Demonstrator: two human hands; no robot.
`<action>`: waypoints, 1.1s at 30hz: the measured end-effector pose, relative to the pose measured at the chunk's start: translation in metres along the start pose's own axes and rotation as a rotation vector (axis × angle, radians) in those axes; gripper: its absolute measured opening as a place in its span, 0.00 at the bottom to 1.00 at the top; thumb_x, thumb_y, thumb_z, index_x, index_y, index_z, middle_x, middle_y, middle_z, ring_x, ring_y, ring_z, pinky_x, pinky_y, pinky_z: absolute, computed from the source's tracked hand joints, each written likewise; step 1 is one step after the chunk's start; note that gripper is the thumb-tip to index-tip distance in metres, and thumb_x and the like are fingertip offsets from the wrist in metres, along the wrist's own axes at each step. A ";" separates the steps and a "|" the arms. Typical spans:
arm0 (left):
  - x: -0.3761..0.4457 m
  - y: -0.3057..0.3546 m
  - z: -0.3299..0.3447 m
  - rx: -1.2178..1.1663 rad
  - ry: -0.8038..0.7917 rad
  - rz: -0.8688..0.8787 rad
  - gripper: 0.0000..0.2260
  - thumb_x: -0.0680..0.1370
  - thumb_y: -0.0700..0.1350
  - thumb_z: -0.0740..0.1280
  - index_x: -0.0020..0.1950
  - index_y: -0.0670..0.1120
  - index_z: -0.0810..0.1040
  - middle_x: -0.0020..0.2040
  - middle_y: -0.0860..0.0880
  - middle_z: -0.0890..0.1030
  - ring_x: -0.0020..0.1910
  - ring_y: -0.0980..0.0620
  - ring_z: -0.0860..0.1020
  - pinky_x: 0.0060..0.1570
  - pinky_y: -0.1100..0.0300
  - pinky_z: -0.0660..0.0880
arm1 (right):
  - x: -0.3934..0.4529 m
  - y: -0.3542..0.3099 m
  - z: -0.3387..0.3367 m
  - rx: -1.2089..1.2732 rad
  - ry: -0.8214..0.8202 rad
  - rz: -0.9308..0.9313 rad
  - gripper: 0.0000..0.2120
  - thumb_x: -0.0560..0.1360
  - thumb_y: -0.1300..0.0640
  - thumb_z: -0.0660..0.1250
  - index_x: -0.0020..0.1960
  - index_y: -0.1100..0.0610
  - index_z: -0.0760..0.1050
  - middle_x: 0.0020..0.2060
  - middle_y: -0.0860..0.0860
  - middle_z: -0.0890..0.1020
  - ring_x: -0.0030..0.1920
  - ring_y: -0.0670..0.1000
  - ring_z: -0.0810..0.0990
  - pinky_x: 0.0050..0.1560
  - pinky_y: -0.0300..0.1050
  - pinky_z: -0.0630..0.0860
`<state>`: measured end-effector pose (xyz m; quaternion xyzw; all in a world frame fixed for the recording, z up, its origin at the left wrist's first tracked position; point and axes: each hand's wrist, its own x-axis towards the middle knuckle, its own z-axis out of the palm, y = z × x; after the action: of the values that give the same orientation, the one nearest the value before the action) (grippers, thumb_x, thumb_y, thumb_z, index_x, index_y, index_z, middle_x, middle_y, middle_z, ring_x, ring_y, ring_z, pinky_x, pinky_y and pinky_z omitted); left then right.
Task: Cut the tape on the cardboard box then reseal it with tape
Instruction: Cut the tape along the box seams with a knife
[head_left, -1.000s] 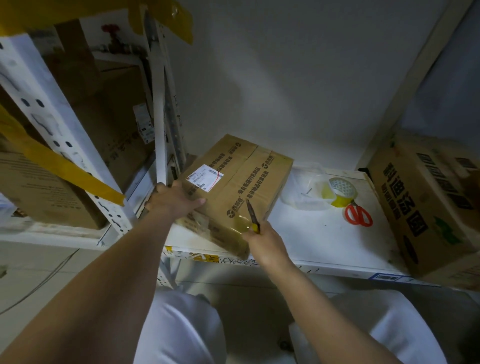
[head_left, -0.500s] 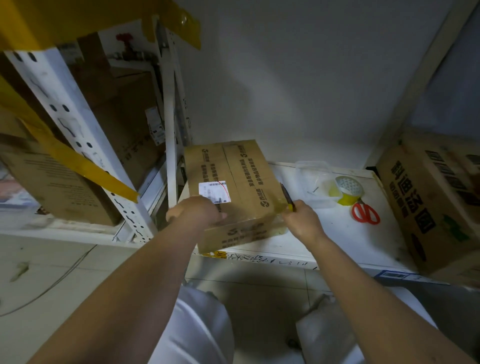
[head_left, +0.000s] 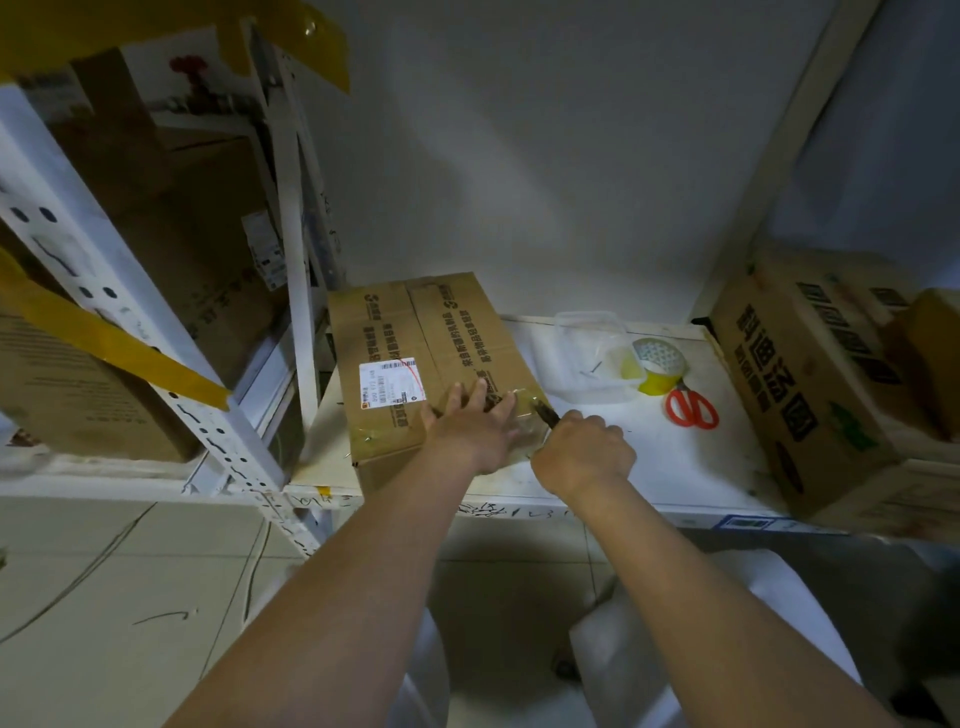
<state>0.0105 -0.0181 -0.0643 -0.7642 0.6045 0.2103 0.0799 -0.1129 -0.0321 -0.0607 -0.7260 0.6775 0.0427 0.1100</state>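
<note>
A brown cardboard box (head_left: 415, 332) with a white shipping label lies flat on the white shelf board (head_left: 649, 457). My left hand (head_left: 475, 426) presses flat on the box's near right corner, fingers spread. My right hand (head_left: 582, 449) grips a utility knife (head_left: 545, 413), whose dark blade tip meets the taped near right edge of the box. A roll of clear tape (head_left: 657, 361) on a yellow core sits further right on the board, beside red-handled scissors (head_left: 691, 408).
A clear plastic tub (head_left: 587, 338) stands behind the tape roll. A large printed carton (head_left: 810, 384) fills the board's right end. White metal rack posts (head_left: 296, 291) and stored cartons (head_left: 197, 244) stand at the left. Tiled floor lies below.
The box went from tilted on its corner to lying flat, turned lengthwise. My left hand moved from its left side onto the near right corner. The knife hand came down to the box's near right edge.
</note>
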 end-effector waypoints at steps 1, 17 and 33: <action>0.000 0.000 0.001 0.001 0.001 -0.004 0.26 0.82 0.57 0.50 0.77 0.61 0.42 0.79 0.52 0.37 0.77 0.43 0.37 0.71 0.33 0.41 | 0.001 -0.002 -0.002 -0.015 -0.009 0.006 0.21 0.75 0.51 0.60 0.65 0.58 0.67 0.61 0.56 0.73 0.61 0.57 0.71 0.51 0.47 0.70; 0.004 0.001 0.006 0.039 -0.033 -0.019 0.32 0.80 0.55 0.58 0.77 0.61 0.40 0.78 0.51 0.36 0.77 0.42 0.36 0.71 0.32 0.43 | 0.013 -0.020 -0.011 -0.231 -0.133 -0.018 0.15 0.74 0.57 0.62 0.61 0.57 0.73 0.54 0.52 0.78 0.55 0.54 0.77 0.43 0.44 0.72; 0.010 0.001 -0.002 0.023 -0.078 -0.021 0.35 0.79 0.55 0.62 0.77 0.61 0.43 0.79 0.51 0.37 0.77 0.42 0.38 0.71 0.32 0.45 | 0.016 -0.009 -0.005 0.019 -0.101 0.034 0.19 0.75 0.51 0.59 0.63 0.57 0.66 0.58 0.55 0.76 0.59 0.57 0.75 0.48 0.47 0.69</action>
<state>0.0116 -0.0277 -0.0669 -0.7608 0.5952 0.2320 0.1143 -0.1035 -0.0484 -0.0586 -0.7101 0.6838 0.0749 0.1502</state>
